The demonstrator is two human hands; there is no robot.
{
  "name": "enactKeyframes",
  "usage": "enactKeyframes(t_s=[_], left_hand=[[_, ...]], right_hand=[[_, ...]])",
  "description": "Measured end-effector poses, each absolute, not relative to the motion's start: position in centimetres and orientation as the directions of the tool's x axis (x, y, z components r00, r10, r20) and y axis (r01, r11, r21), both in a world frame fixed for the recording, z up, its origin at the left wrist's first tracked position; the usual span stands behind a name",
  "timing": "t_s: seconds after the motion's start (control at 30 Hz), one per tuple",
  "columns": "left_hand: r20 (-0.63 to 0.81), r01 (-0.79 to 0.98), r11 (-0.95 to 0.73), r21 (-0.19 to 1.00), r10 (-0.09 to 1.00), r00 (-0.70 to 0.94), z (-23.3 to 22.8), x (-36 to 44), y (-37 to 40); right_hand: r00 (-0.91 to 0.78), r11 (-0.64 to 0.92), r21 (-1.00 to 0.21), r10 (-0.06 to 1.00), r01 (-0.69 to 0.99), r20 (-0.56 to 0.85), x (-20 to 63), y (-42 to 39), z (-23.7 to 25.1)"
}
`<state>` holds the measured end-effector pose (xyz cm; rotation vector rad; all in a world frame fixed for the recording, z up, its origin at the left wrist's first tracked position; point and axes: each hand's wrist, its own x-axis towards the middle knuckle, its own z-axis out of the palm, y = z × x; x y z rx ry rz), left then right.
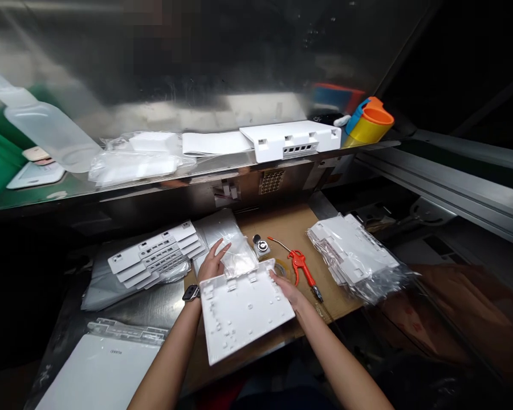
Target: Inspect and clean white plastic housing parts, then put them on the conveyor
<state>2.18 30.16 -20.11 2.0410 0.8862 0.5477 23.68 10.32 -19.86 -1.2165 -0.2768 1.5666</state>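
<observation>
A white plastic housing cover (248, 316), its inner side with small posts and clips facing up, is tilted in front of me. My right hand (287, 289) grips its right far corner, thumb on top. Beyond the cover's far left edge, my left hand (212, 264) reaches over clear plastic bags (239, 250) with its fingers spread; whether it touches them I cannot tell. The cover partly hides that hand's wrist side. To the right of the bags lie a small round metal-topped container (262, 246) and a red air blow gun (301, 265).
Stacked white covers (154, 256) lie at left, bagged covers (354, 250) at right. A lidded white panel (98, 370) is at front left. On the shelf above stand a squeeze bottle (53, 128), a white housing (290, 139) and an orange-yellow tape holder (370, 122).
</observation>
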Motion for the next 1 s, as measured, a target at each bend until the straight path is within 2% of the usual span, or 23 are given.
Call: enactKeyframes(t_s=[0.07, 0.13, 0.17, 0.23, 0.3, 0.37, 0.5, 0.7, 0.8, 0.9, 0.97, 1.0], left_hand=[[0.066, 0.401, -0.430, 0.809, 0.745, 0.664, -19.4, 2.4, 30.2], [0.077, 0.390, -0.453, 0.802, 0.726, 0.683, -18.7, 2.8, 30.1], [0.084, 0.381, -0.464, 0.800, 0.715, 0.695, -18.4, 3.0, 30.0], [0.094, 0.360, -0.483, 0.799, 0.690, 0.717, -18.0, 3.8, 29.9], [0.109, 0.344, -0.498, 0.796, 0.677, 0.728, -17.8, 4.7, 29.8], [0.135, 0.338, -0.515, 0.787, 0.680, 0.720, -17.5, 5.6, 29.8], [0.216, 0.354, -0.561, 0.748, 0.710, 0.670, -16.5, 6.5, 29.2], [0.345, 0.474, -0.631, 0.614, 0.755, 0.558, -14.3, 5.6, 24.5], [0.389, 0.486, -0.692, 0.534, 0.711, 0.585, -13.2, 5.1, 21.0], [0.370, 0.547, -0.722, 0.423, 0.689, 0.623, -12.0, 5.3, 17.9], [0.340, 0.548, -0.747, 0.376, 0.661, 0.669, -10.7, 6.2, 16.0], [0.332, 0.510, -0.766, 0.390, 0.634, 0.699, -9.8, 7.0, 14.9]], right_hand=[[0.187, -0.337, -0.723, 0.821, -0.603, -0.539, 23.8, 8.3, -18.3], [0.389, -0.225, -0.789, 0.772, -0.572, -0.503, 23.4, 5.6, -16.9], [0.531, -0.159, -0.848, 0.718, -0.506, -0.451, 23.0, 4.3, -16.3], [0.724, -0.077, -0.964, 0.646, -0.253, -0.242, 21.6, 1.9, -15.8], [0.712, -0.022, -1.000, 0.702, 0.013, -0.006, 19.8, 0.6, -16.1], [0.590, 0.016, -0.987, 0.800, 0.159, 0.108, 18.2, 0.3, -16.9], [0.471, -0.068, -0.968, 0.880, 0.241, 0.055, 16.8, 1.1, -18.1], [0.456, -0.079, -0.955, 0.888, 0.288, 0.064, 16.3, 0.7, -16.3], [0.561, -0.065, -0.968, 0.824, 0.242, 0.085, 16.5, 0.7, -14.2], [0.752, -0.025, -0.983, 0.648, 0.183, 0.123, 17.8, 0.3, -11.7], [0.814, -0.005, -0.976, 0.553, 0.216, 0.177, 19.1, -0.6, -10.1], [0.815, -0.003, -0.966, 0.538, 0.258, 0.216, 19.8, -1.3, -9.5]])
